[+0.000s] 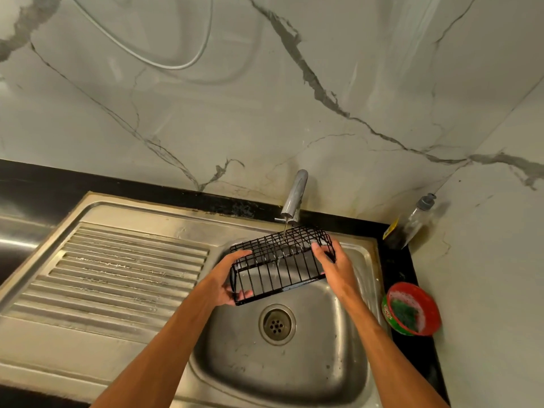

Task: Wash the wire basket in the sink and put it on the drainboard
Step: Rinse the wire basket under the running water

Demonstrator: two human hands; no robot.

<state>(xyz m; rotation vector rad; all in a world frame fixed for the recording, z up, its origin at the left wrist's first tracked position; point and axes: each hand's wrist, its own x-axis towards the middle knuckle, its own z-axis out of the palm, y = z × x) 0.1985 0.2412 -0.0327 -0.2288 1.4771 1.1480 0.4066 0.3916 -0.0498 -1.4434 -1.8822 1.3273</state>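
Observation:
A black wire basket hangs upside down over the steel sink, under the tap. A thin stream of water falls from the tap onto its top grid. My left hand grips the basket's left end, fingers curled round the wires. My right hand grips the right end, thumb on top. The ribbed drainboard lies to the left of the sink bowl.
A red and green tub with a green scrubber sits on the black counter right of the sink. A clear bottle with a grey pump stands in the back right corner. The marble wall rises behind. The drain lies below the basket.

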